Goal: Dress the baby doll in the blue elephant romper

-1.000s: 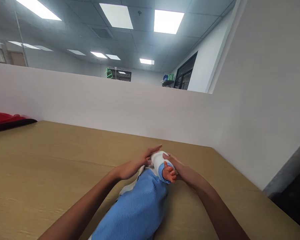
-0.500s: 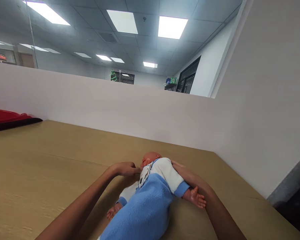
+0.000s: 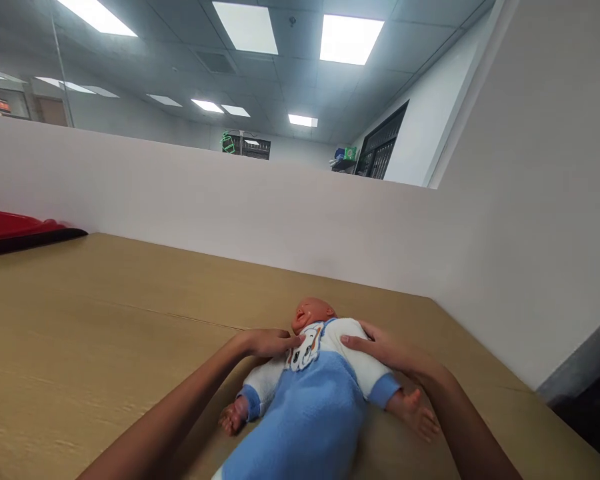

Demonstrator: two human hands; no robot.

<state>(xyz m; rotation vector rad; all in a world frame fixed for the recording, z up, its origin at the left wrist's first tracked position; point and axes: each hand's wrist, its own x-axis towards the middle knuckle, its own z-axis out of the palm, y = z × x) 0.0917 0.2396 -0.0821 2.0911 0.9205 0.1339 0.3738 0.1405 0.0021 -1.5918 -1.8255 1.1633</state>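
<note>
A baby doll (image 3: 310,407) in a blue and white suit with a cartoon animal patch on its chest lies face up on the tan tabletop (image 3: 145,287). Its head points toward the wall, tipped to the left, and both its arms are spread. My left hand (image 3: 273,342) grips the doll's side near the armpit, thumb on the chest beside the patch. On the other side my right hand (image 3: 383,347) holds the chest at the shoulder, its thumb on top. The remaining fingers of both hands are partly hidden by the doll.
A low white wall (image 3: 260,213) runs behind the table and joins a taller wall (image 3: 540,220) on the right. At the far left lies a red object with a black edge (image 3: 25,230). Beyond the table's right edge is a dark gap (image 3: 595,427).
The doll has turned from a leftward tilt to lie flatter on its back, its face now more upward. Both my thumbs have come onto its chest.
</note>
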